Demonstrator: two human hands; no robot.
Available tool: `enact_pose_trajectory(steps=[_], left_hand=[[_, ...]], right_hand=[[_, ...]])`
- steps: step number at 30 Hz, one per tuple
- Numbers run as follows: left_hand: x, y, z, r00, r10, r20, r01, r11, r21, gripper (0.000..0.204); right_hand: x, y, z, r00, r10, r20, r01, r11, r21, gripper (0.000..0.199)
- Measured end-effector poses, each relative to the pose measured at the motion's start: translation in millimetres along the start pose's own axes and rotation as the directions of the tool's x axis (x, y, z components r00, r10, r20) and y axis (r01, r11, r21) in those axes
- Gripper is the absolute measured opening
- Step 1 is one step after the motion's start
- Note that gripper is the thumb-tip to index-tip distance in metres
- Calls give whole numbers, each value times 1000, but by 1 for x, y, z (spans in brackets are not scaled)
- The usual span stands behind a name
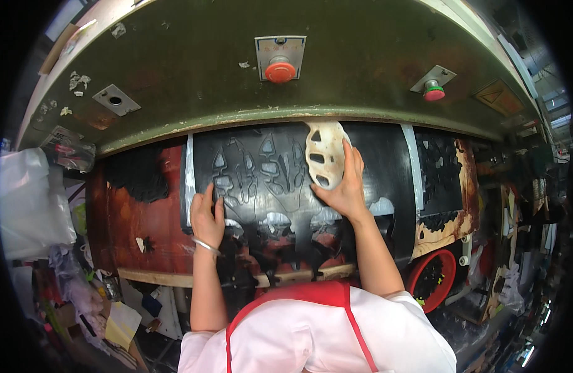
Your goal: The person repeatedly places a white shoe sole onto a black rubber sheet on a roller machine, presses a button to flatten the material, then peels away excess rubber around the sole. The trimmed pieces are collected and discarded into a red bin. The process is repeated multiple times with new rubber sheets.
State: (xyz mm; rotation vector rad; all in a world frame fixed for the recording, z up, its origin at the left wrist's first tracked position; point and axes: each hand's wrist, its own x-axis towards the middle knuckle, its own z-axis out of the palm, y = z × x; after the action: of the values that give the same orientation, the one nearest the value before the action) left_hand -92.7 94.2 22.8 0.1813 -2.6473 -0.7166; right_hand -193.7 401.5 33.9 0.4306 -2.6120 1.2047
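My right hand [345,186] grips a cream-coloured, sole-shaped plate with cut-out holes [324,156], thumb at its near end and fingers along its right edge. The plate lies on or just above a black sheet [373,161]; any gap is too small to make out. My left hand [207,217], with a bangle on its wrist, rests at the sheet's left part with thumb and fingers apart, holding nothing I can see. Between my hands the sheet bears several cut outlines and openings [270,168]. Along its near edge are ragged, scalloped gaps.
A green machine beam [193,68] spans the far side, with a red push button [280,71] and a smaller push button [433,92]. Reddish-brown board [137,230] shows at left. Black scraps fill a red basket [447,273] at near right. Clear plastic bags [34,205] hang far left.
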Motion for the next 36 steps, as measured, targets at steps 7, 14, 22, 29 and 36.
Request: enact_pose_trajectory(steps=[7,14,22,29,36], left_hand=[[10,-8,-21,936,-315,-157,288,942,-174,26],[7,-18,22,931,-356,-81,365,908,205,33],[31,-21,23,919,-356,-167,378,917,127,37],[15,-32,21,933,-333,-139,325,942,-77,23],[-30,-28,8,947,-308,-94,291,943,-161,24]], right_hand=[[90,25,-76,772,215,-599,-138,975,172,73],[155,45,-97,756,-63,-651,-115,967,-227,96],[127,70,-98,808,-84,-583,-146,930,-336,96],[7,128,-95,699,598,-392,-683,720,-120,44],[-59,126,-109,818,335,-468,-367,930,24,31]])
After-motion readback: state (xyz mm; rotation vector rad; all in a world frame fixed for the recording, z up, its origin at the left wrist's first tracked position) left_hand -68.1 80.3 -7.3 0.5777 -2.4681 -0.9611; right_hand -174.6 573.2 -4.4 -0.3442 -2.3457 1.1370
